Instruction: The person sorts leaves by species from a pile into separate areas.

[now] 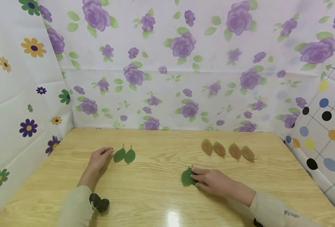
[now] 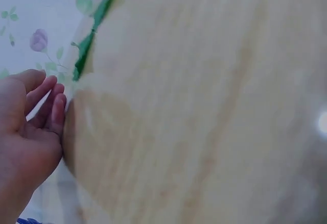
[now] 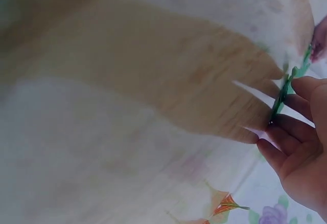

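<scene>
My right hand rests its fingertips on green leaves lying on the table. One green leaf with a toothed edge shows left of the fingers; another, darker one is partly hidden beneath them. In the right wrist view the fingers are spread and touch the green leaves from above. My left hand rests at the left with loosely bent fingers and holds nothing. Just right of it lie two green leaves side by side, stems pointing away; the left wrist view shows these leaves edge-on.
Several reddish-brown leaves lie in a row at the back right of the wooden table. A flowered cloth hangs behind, with patterned sheets at both sides. A dark wrist device sits by the left sleeve.
</scene>
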Available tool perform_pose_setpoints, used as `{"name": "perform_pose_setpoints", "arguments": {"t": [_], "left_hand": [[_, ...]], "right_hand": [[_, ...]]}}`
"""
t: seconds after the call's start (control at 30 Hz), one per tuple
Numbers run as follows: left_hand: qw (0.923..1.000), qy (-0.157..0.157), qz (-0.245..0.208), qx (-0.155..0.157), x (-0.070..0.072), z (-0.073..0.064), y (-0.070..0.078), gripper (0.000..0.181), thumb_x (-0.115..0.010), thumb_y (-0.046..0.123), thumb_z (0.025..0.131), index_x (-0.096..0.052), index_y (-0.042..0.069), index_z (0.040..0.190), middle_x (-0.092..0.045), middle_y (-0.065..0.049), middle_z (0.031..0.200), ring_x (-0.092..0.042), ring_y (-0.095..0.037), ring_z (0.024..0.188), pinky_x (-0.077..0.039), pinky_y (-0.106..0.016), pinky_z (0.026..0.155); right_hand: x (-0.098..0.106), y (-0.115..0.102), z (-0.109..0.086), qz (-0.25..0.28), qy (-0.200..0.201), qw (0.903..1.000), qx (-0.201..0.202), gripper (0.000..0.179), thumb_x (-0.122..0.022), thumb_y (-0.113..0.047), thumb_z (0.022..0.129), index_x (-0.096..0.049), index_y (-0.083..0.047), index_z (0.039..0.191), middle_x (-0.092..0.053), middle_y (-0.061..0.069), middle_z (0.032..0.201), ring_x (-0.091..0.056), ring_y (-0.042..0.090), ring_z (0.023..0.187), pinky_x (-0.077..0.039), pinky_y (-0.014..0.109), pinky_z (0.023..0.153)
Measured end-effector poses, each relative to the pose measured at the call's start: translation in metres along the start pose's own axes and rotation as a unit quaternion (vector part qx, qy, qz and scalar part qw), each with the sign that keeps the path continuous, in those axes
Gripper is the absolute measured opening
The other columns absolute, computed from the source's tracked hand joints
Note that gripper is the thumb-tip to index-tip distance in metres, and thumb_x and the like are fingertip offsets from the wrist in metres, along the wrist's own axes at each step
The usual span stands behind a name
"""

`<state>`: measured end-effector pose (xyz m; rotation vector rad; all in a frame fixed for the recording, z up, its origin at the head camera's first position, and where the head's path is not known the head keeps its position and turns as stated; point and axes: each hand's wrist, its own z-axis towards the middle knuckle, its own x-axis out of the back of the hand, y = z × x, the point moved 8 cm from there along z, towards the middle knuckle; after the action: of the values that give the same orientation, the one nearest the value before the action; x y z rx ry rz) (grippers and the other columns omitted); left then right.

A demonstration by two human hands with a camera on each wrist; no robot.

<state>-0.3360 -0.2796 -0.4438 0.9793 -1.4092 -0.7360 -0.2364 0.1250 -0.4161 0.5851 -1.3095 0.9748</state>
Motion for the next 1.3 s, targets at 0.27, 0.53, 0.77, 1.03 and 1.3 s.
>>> {"name": "perform_pose_setpoints", "arguments": {"t": [0.27,0.53,0.77,1.03,1.3], "left_hand": [[0.9973,-0.017,-0.035,-0.063,-0.017,-0.018,0.053,0.046,-0.045,0.027,0.104,-0.046,-0.008,0.135,-0.049,-0.026,0.131,-0.046,-0.037,0.12,-0.04,-0.045,0.101],[0.9829,-0.125,-0.012,-0.134,-0.103,-0.05,0.107,0.03,-0.054,0.015,0.1,-0.059,-0.005,0.122,-0.06,-0.02,0.118,-0.058,-0.033,0.107,-0.049,-0.046,0.091],[0.959,-0.183,0.062,-0.208,-0.176,-0.079,0.128,0.021,-0.062,0.009,0.094,-0.066,-0.004,0.11,-0.066,-0.011,0.106,-0.063,-0.025,0.093,-0.055,-0.032,0.073],[0.9492,-0.192,0.076,-0.237,-0.218,-0.098,0.133,0.014,-0.063,-0.001,0.089,-0.066,-0.007,0.101,-0.067,-0.016,0.098,-0.065,-0.027,0.088,-0.055,-0.034,0.073],[0.959,-0.163,0.06,-0.224,-0.238,-0.101,0.138,0.017,-0.068,-0.004,0.084,-0.065,-0.008,0.101,-0.065,-0.016,0.097,-0.063,-0.024,0.084,-0.054,-0.03,0.071]], "right_hand": [[-0.005,-0.003,-0.001,-0.059,-0.005,0.9982,0.011,0.034,-0.064,-0.016,0.094,-0.064,0.006,0.121,-0.056,0.024,0.13,-0.056,0.032,0.118,-0.051,0.036,0.089],[-0.007,-0.005,-0.001,-0.078,-0.019,0.9968,-0.003,0.035,-0.061,-0.018,0.096,-0.063,0.005,0.122,-0.056,0.024,0.129,-0.056,0.031,0.118,-0.052,0.037,0.088],[-0.004,-0.009,-0.002,-0.089,-0.005,0.996,0.004,0.034,-0.061,-0.017,0.096,-0.063,0.006,0.121,-0.057,0.024,0.127,-0.057,0.032,0.116,-0.053,0.036,0.086],[-0.005,-0.01,-0.002,-0.088,-0.002,0.9961,0.003,0.035,-0.06,-0.019,0.097,-0.063,0.005,0.122,-0.057,0.024,0.128,-0.057,0.032,0.117,-0.053,0.036,0.086],[-0.004,-0.01,-0.003,-0.07,-0.007,0.9975,-0.01,0.038,-0.056,-0.023,0.099,-0.061,0.006,0.124,-0.055,0.025,0.129,-0.056,0.033,0.118,-0.053,0.038,0.086]]}}
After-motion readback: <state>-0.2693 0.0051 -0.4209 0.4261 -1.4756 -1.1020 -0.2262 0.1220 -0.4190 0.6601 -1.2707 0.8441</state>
